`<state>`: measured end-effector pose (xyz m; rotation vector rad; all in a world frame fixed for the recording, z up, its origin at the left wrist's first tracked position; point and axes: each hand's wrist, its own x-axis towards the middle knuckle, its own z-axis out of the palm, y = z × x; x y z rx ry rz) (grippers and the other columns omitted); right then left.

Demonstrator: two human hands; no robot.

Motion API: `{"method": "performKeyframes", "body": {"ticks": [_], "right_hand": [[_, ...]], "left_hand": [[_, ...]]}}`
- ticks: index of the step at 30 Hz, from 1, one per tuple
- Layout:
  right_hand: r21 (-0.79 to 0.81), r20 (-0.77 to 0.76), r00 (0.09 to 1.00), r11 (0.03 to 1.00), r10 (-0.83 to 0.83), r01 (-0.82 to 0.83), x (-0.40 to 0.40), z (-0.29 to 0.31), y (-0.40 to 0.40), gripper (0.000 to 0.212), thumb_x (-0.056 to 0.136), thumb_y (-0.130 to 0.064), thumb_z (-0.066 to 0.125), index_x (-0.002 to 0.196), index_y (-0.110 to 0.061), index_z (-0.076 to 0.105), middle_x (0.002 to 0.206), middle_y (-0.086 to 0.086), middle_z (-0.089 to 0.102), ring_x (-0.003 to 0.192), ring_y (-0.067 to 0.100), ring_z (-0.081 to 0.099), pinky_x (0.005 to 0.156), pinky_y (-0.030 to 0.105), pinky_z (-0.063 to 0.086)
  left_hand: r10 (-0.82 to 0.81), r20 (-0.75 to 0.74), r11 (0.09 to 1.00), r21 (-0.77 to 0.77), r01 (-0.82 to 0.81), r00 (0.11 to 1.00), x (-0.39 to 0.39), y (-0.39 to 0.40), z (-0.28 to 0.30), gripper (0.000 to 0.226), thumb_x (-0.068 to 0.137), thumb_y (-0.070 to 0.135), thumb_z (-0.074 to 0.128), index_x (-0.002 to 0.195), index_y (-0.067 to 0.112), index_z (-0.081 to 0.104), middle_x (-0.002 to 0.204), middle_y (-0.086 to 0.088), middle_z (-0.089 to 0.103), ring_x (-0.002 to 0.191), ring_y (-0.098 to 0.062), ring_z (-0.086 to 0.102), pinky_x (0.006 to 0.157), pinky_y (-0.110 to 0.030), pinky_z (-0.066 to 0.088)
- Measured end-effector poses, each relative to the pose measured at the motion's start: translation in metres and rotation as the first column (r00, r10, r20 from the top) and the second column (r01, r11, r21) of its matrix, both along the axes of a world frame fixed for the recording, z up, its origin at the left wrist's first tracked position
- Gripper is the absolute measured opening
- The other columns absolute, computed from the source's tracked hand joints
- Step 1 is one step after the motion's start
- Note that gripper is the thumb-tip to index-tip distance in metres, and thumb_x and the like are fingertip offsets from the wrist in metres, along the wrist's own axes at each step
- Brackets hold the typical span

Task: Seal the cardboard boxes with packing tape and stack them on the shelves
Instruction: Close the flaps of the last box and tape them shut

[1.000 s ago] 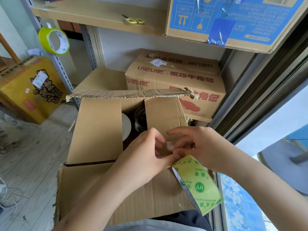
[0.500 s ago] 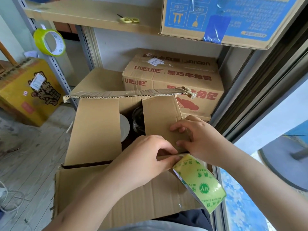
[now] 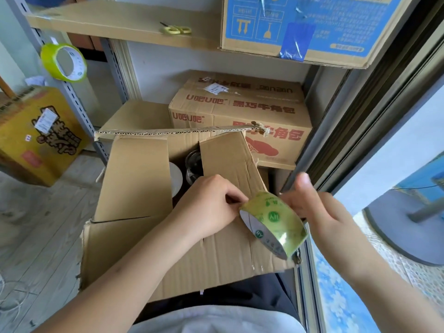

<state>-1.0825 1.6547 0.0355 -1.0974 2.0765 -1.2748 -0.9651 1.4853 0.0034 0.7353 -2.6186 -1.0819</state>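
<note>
An open cardboard box [image 3: 134, 179] stands in front of me with two inner flaps folded down. A dark jar and a white lid show in the gap between the flaps. The near flap [image 3: 216, 260] lies open towards me. Above the box's right side is a green-printed tape roll [image 3: 274, 222]. My left hand [image 3: 209, 210] has its fingers curled and pinches the roll's upper left edge. My right hand [image 3: 312, 210] holds the roll from its right side, thumb raised; its fingers are partly hidden behind the roll.
A second green tape roll [image 3: 63, 62] hangs on the grey shelf upright. Yellow scissors [image 3: 176, 30] lie on the upper shelf beside a blue printed box [image 3: 312, 25]. A brown box [image 3: 240, 111] sits on the lower shelf. A yellow box [image 3: 36, 131] stands on the floor at left.
The tape roll has come up from below my hands to between them. My right hand left the right inner flap and moved right, thumb now up.
</note>
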Motion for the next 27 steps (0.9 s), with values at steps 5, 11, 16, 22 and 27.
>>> {"method": "performKeyframes", "body": {"ticks": [5, 11, 16, 22, 27], "right_hand": [[-0.151, 0.33, 0.923, 0.976, 0.199, -0.157, 0.04, -0.02, 0.025, 0.055, 0.095, -0.05, 0.043, 0.071, -0.01, 0.072, 0.07, 0.009, 0.074, 0.072, 0.014, 0.071, 0.074, 0.011, 0.048], [0.043, 0.553, 0.833, 0.998, 0.009, -0.04, 0.069, -0.041, 0.061, 0.054, 0.083, -0.059, 0.05, 0.068, -0.012, 0.072, 0.064, 0.019, 0.071, 0.06, 0.018, 0.069, 0.059, 0.013, 0.048], [0.067, 0.59, 0.806, 0.998, -0.047, 0.008, 0.074, -0.042, 0.064, 0.052, 0.082, -0.057, 0.053, 0.072, -0.009, 0.072, 0.066, 0.023, 0.07, 0.062, 0.027, 0.068, 0.062, 0.021, 0.051], [0.103, 0.641, 0.767, 0.994, -0.031, -0.045, 0.078, -0.04, 0.074, 0.05, 0.09, -0.059, 0.056, 0.074, -0.015, 0.072, 0.07, 0.02, 0.072, 0.067, 0.021, 0.068, 0.063, 0.016, 0.049], [0.053, 0.706, 0.708, 0.998, -0.015, -0.032, 0.077, -0.039, 0.076, 0.049, 0.087, -0.056, 0.057, 0.074, -0.011, 0.073, 0.069, 0.025, 0.07, 0.064, 0.025, 0.067, 0.06, 0.017, 0.048]], "left_hand": [[0.034, 0.039, 0.999, 0.026, -0.035, 0.999, -0.009, -0.001, 0.002, 0.005, 0.081, 0.035, 0.079, 0.078, 0.039, 0.079, 0.082, 0.018, 0.075, 0.079, -0.002, 0.068, 0.075, -0.032, 0.057], [0.047, 0.041, 0.999, -0.001, -0.047, 0.998, -0.013, -0.005, 0.004, 0.007, 0.078, 0.046, 0.081, 0.078, 0.049, 0.075, 0.069, 0.03, 0.068, 0.07, 0.009, 0.062, 0.062, -0.019, 0.047], [-0.204, -0.137, 0.918, -0.372, 0.141, 0.969, 0.004, 0.003, -0.002, 0.031, 0.088, 0.019, 0.074, 0.115, 0.035, 0.074, 0.105, 0.019, 0.068, 0.096, 0.001, 0.061, 0.085, -0.028, 0.054], [-0.436, 0.297, 0.483, -0.719, 0.499, 0.85, 0.055, 0.018, -0.016, 0.094, 0.087, 0.068, 0.047, 0.159, 0.015, 0.017, 0.168, -0.004, 0.009, 0.155, -0.017, 0.004, 0.123, -0.041, 0.01], [-0.317, 0.45, 0.408, -0.73, 0.548, 0.835, 0.054, 0.037, -0.017, 0.112, 0.078, 0.06, 0.058, 0.159, 0.01, 0.0, 0.166, -0.016, -0.004, 0.154, -0.029, -0.005, 0.123, -0.054, 0.009]]}}
